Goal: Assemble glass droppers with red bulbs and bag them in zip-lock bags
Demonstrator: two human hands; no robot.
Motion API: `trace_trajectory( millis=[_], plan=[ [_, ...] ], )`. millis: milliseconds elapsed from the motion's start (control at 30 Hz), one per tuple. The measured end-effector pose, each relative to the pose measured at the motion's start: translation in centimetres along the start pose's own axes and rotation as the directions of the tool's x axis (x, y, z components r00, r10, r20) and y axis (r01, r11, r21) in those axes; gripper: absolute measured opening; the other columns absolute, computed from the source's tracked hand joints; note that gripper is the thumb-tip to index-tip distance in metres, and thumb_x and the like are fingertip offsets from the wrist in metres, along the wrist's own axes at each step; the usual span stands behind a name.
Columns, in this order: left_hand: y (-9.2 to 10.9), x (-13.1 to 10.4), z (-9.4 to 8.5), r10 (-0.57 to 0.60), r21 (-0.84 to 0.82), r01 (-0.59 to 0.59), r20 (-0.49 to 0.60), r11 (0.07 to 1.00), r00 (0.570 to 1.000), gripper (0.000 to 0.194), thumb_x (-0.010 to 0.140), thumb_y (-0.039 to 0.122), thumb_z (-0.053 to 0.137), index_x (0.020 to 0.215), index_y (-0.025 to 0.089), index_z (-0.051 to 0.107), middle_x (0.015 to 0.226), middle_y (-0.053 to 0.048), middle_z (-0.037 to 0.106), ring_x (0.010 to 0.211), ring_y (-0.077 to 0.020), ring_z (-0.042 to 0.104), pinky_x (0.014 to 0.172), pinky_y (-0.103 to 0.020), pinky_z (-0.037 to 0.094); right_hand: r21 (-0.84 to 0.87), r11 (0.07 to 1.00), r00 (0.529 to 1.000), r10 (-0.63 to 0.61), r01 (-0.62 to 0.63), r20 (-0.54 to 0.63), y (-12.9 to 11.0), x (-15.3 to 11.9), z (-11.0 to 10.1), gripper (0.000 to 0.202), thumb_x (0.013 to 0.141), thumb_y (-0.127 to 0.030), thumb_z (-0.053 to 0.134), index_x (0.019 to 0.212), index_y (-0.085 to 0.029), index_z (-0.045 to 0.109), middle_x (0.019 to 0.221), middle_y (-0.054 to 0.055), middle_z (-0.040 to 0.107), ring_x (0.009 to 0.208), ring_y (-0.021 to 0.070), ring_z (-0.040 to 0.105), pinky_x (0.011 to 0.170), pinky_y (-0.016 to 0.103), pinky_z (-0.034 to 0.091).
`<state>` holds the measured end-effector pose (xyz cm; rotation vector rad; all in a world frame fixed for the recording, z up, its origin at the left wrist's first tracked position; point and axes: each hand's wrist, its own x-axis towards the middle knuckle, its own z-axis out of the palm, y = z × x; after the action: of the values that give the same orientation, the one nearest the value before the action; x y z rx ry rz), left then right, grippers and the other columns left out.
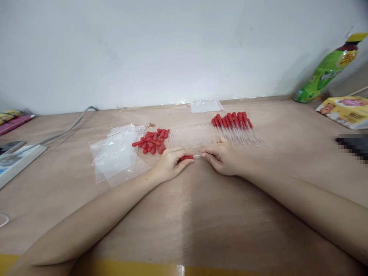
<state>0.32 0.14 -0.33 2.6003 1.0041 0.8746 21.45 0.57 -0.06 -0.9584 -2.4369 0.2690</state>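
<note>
My left hand [171,164] is closed on a red rubber bulb [187,157], whose open end points right. A thin clear tube [197,156] meets that end, pinched between the fingers of my right hand [218,156]. Just beyond my left hand lies a heap of loose red bulbs [153,141]. A row of clear tubes [188,136] rests behind both hands. Behind my right hand, several droppers with red bulbs [234,120] lie side by side, their clear tips pointing toward me.
Clear plastic bags [115,153] are spread left of the bulbs, and another bag [206,106] lies by the wall. A power strip [20,161] with a grey cable is at the left. At the right are a green bottle [322,74], a yellow packet [346,111] and a dark object [355,145].
</note>
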Motion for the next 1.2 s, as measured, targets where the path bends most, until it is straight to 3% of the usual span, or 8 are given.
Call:
trace_trajectory(
  millis=[200, 400, 567, 633, 733, 900, 1000, 1200],
  plan=[
    [-0.1, 0.0, 0.2, 0.066, 0.012, -0.066, -0.03, 0.998, 0.997, 0.017, 0.084, 0.026, 0.052, 0.088, 0.013, 0.063, 0.075, -0.006, 0.064, 0.065, -0.0138, 0.058, 0.06, -0.024, 0.046, 0.008, 1.0, 0.999, 0.01, -0.011, 0.042, -0.1, 0.1, 0.1, 0.027, 0.086, -0.022, 0.038, 0.067, -0.016, 0.056, 0.061, -0.002, 0.06, 0.052, 0.0088, 0.043, 0.069, 0.029, 0.023],
    [-0.3, 0.2, 0.1, 0.144, 0.071, -0.139, -0.061, 0.988, 0.988, 0.015, 0.084, 0.024, 0.052, 0.089, 0.014, 0.063, 0.077, -0.006, 0.064, 0.065, -0.0131, 0.058, 0.058, -0.023, 0.046, -0.057, 0.998, 0.996, 0.033, -0.029, 0.078, -0.4, 0.3, -0.2, 0.029, 0.089, -0.024, 0.035, 0.072, -0.017, 0.057, 0.062, -0.001, 0.06, 0.054, 0.0102, 0.044, 0.071, 0.03, 0.025],
    [-0.2, 1.0, -0.7, 0.157, 0.07, -0.149, -0.113, 0.986, 0.981, 0.017, 0.082, 0.026, 0.056, 0.093, 0.014, 0.062, 0.084, -0.006, 0.063, 0.075, -0.0139, 0.059, 0.067, -0.024, 0.047, -0.168, 0.985, 0.986, 0.063, -0.037, 0.154, -1.6, 0.8, -2.1, 0.029, 0.087, -0.028, 0.038, 0.071, -0.017, 0.059, 0.061, 0.002, 0.061, 0.053, 0.0115, 0.046, 0.065, 0.028, 0.029],
    [-0.5, 1.4, -1.5, 0.12, 0.113, -0.105, -0.137, 0.988, 0.983, 0.025, 0.079, 0.032, 0.06, 0.096, 0.015, 0.061, 0.09, -0.007, 0.061, 0.083, -0.0162, 0.057, 0.076, -0.027, 0.046, -0.18, 0.977, 0.975, 0.143, -0.112, 0.168, -1.7, 0.9, -3.4, 0.026, 0.084, -0.029, 0.041, 0.07, -0.018, 0.06, 0.061, 0.002, 0.061, 0.053, 0.0121, 0.048, 0.059, 0.026, 0.029],
    [-2.2, 1.8, -3.3, -0.059, 0.263, 0.119, -0.224, 0.957, 0.973, 0.022, 0.08, 0.035, 0.056, 0.088, 0.016, 0.063, 0.085, -0.006, 0.059, 0.084, -0.0184, 0.055, 0.08, -0.032, 0.043, -0.181, 0.907, 0.914, 0.399, -0.38, 0.079, -0.3, 1.2, -5.4, 0.024, 0.079, -0.031, 0.046, 0.065, -0.019, 0.06, 0.059, 0.002, 0.06, 0.054, 0.0132, 0.049, 0.052, 0.025, 0.03],
    [-5.8, 1.6, -6.3, -0.405, 0.419, 0.526, -0.348, 0.74, 0.846, 0.019, 0.075, 0.035, 0.056, 0.078, 0.017, 0.063, 0.079, -0.007, 0.056, 0.081, -0.0228, 0.055, 0.074, -0.036, 0.043, -0.247, 0.663, 0.705, 0.684, -0.707, -0.185, 4.2, 1.7, -7.8, 0.027, 0.075, -0.036, 0.048, 0.057, -0.019, 0.057, 0.054, 0.005, 0.055, 0.054, 0.0159, 0.048, 0.051, 0.027, 0.03],
    [-6.7, 1.4, -6.8, -0.512, 0.438, 0.62, -0.349, 0.651, 0.785, 0.022, 0.074, 0.039, 0.054, 0.078, 0.019, 0.063, 0.079, -0.007, 0.057, 0.081, -0.0245, 0.056, 0.073, -0.037, 0.043, -0.317, 0.555, 0.633, 0.731, -0.769, -0.256, 6.1, 1.9, -7.8, 0.024, 0.072, -0.035, 0.047, 0.061, -0.018, 0.06, 0.06, 0.008, 0.057, 0.06, 0.0191, 0.05, 0.051, 0.028, 0.03],
    [-6.4, 1.6, -6.3, -0.582, 0.484, 0.662, -0.329, 0.572, 0.744, 0.027, 0.072, 0.047, 0.054, 0.075, 0.021, 0.063, 0.079, -0.008, 0.058, 0.084, -0.0272, 0.056, 0.077, -0.042, 0.041, -0.366, 0.501, 0.598, 0.767, -0.784, -0.23, 6.8, 1.9, -6.4, 0.025, 0.072, -0.036, 0.044, 0.067, -0.018, 0.06, 0.073, 0.01, 0.061, 0.069, 0.0215, 0.054, 0.054, 0.029, 0.031]
  ],
)
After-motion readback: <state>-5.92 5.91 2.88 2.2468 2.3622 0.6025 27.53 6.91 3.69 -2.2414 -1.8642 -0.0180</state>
